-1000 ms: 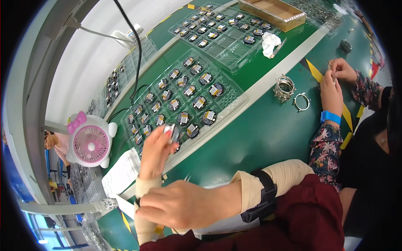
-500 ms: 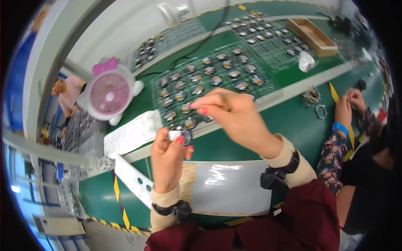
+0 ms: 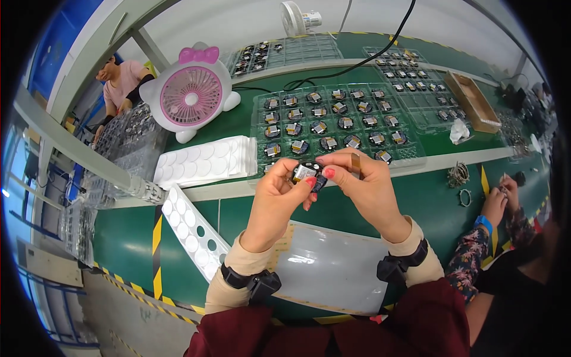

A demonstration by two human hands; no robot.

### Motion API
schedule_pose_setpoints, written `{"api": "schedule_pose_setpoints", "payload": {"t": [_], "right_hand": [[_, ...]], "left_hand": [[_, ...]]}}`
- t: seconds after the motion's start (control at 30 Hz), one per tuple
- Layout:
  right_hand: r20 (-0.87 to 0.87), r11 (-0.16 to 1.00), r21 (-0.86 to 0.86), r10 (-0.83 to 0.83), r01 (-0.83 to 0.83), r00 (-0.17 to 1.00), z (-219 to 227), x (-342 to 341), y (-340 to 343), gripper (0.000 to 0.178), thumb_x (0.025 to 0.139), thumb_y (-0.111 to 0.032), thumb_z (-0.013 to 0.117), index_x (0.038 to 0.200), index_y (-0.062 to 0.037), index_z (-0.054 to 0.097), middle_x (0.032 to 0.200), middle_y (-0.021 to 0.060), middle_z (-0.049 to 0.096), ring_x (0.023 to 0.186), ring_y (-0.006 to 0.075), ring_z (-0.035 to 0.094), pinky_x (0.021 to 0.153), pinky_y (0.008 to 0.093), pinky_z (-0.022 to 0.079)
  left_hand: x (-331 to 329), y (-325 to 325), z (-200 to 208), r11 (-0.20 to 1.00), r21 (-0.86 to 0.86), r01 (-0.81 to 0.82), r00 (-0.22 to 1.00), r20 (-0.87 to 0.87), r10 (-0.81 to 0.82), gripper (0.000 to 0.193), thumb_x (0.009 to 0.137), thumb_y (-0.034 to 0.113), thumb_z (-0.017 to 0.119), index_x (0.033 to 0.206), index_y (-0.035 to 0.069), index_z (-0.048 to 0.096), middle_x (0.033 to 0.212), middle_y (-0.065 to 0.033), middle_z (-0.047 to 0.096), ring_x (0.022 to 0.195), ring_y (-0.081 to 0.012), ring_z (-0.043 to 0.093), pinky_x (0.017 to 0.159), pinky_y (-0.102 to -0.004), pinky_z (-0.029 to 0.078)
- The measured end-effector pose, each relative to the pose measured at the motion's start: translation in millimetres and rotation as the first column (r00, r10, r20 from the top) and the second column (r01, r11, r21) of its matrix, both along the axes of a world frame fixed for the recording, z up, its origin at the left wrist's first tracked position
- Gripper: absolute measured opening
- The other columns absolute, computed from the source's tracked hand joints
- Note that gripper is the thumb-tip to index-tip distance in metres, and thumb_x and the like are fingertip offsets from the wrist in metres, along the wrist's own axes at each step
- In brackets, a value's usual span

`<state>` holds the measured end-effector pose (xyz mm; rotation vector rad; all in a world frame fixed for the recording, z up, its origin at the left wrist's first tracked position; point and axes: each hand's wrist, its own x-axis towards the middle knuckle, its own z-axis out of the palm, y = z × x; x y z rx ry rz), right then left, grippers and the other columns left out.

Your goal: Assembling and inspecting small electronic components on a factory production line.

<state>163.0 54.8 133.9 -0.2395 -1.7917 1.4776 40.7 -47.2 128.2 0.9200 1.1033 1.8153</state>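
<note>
In the middle of the frame, the left hand (image 3: 275, 205) pinches a round part (image 3: 304, 172) between thumb and fingers, which cover its left side and lower edge. The right hand (image 3: 370, 193) has its thumb and forefinger drawn together at the part's right edge; whether they grip it, I cannot tell. A narrow brown thing (image 3: 355, 165) shows among the right hand's fingers, too little of it to name.

Both hands hide much of the bottom row in the near tray (image 3: 409, 153); above that row, four rows of six similar parts can be counted, twenty-four in all. Two more trays with parts stand farther back, one at upper centre (image 3: 309, 49) and one at upper right (image 3: 425, 119), their contents too small to count surely.

At centre left lies a stack of white sheets (image 3: 205, 160), the lower ones covered by the top one; below it is one strip (image 3: 189, 229) of white circles, its lower end partly behind the left arm. The sleeves cut across the bottom of one grey sheet (image 3: 330, 268).

Two fans are visible: one pink and white (image 3: 190, 98), one white (image 3: 292, 19). At the right, a co-worker's two hands (image 3: 495, 205) hold something indistinct.
</note>
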Motion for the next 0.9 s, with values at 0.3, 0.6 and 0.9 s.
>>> {"api": "schedule_pose_setpoints", "payload": {"t": [0.3,0.6,0.9], "right_hand": [[-0.147,0.985,0.140,-0.084,0.105,0.986,-9.9,-1.8,-0.1,0.007,0.080,-0.003,0.059,0.083,0.0027,0.059,0.076,0.0017,0.054,0.061,0.0048,0.044,0.051,0.0180,0.033],[-0.025,0.969,-0.238,0.062,-0.066,0.998,-4.5,7.7,1.1,0.012,0.085,-0.012,0.055,0.081,-0.0005,0.056,0.068,-0.0002,0.049,0.054,0.0048,0.041,0.046,0.0175,0.029],[-0.071,0.932,-0.346,0.085,-0.105,0.994,-4.8,6.4,3.8,0.014,0.086,-0.013,0.053,0.080,-0.0001,0.052,0.068,0.0016,0.048,0.054,0.0057,0.040,0.045,0.0182,0.028]], "left_hand": [[12.4,1.2,-8.5,0.999,-0.033,-0.001,0.993,-0.114,-0.003,0.011,0.081,0.001,0.052,0.091,0.001,0.049,0.076,-0.0027,0.056,0.061,-0.0080,0.053,0.052,-0.0198,0.040],[11.5,-3.6,-10.2,0.992,-0.084,0.099,0.994,-0.040,-0.103,0.012,0.081,0.003,0.055,0.093,0.002,0.051,0.076,-0.0016,0.055,0.060,-0.0064,0.051,0.051,-0.0189,0.039],[7.7,0.0,-12.4,0.987,-0.100,0.125,0.991,0.067,-0.118,0.012,0.082,0.005,0.054,0.093,0.002,0.050,0.076,-0.0012,0.055,0.060,-0.0065,0.051,0.052,-0.0188,0.039]]}}
